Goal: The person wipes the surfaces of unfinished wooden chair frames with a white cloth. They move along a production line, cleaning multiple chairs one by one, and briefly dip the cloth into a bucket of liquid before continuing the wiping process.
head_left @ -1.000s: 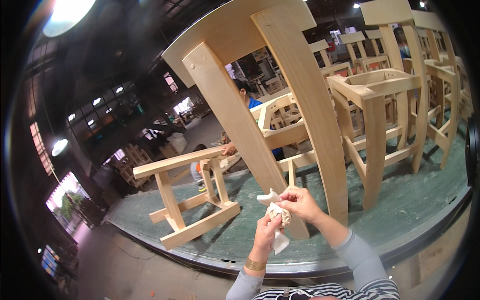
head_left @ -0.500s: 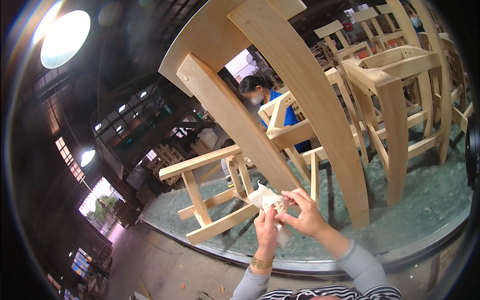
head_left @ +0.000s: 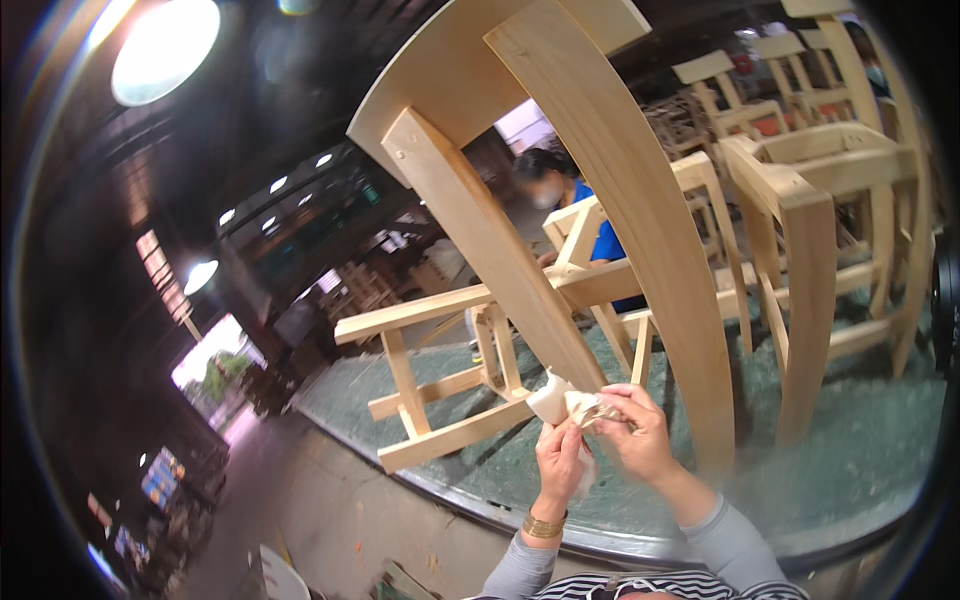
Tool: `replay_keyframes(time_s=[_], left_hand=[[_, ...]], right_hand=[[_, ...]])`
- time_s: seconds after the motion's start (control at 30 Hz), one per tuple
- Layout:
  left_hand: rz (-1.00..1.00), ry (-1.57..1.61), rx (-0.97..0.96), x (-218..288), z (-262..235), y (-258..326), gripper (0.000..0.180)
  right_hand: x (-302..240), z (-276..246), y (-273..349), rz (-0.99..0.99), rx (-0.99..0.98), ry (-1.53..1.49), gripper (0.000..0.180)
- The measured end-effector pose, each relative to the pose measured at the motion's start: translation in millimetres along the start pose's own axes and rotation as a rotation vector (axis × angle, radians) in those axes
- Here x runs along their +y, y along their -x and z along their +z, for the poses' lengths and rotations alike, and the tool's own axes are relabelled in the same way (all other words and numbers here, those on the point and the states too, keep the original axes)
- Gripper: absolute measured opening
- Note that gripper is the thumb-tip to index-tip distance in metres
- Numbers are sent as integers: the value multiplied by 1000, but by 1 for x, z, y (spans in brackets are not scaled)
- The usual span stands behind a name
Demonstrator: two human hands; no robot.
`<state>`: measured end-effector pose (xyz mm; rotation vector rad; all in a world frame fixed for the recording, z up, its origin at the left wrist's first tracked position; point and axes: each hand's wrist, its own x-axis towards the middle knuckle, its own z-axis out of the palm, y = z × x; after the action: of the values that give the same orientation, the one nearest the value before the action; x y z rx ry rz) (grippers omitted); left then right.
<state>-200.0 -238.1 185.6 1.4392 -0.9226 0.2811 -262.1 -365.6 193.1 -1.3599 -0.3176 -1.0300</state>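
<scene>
White wad [head_left: 575, 405] (cloth or paper, unclear) in both hands [head_left: 643, 440]

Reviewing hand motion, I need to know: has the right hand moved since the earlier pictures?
Yes, rightward in view: the right hand overlapped the nearest chair's left-hand leg earlier, and now sits about at that leg's right edge.

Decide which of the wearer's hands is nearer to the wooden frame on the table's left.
Left: the left hand is below and right of the wooden frame in the picture; the right hand is farther right. Neither touches it.
</scene>
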Motion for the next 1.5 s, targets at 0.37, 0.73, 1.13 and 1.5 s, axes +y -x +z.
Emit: replay_keyframes(time_s=[0.37,0.73,1.13,1.5], left_hand=[[-100,-223,419,39,106,11,18],[-72,-298,546,64,117,24,20],[16,-126,644,103,87,16,57],[-2,69,777,89,16,77,54]], right_hand=[[-10,-153,0,557,-100,-475,23],[-12,-194,13,707,-118,-636,32],[-85,-141,-82,243,-400,-282,33],[-195,6,-285,-586,-376,182,22]])
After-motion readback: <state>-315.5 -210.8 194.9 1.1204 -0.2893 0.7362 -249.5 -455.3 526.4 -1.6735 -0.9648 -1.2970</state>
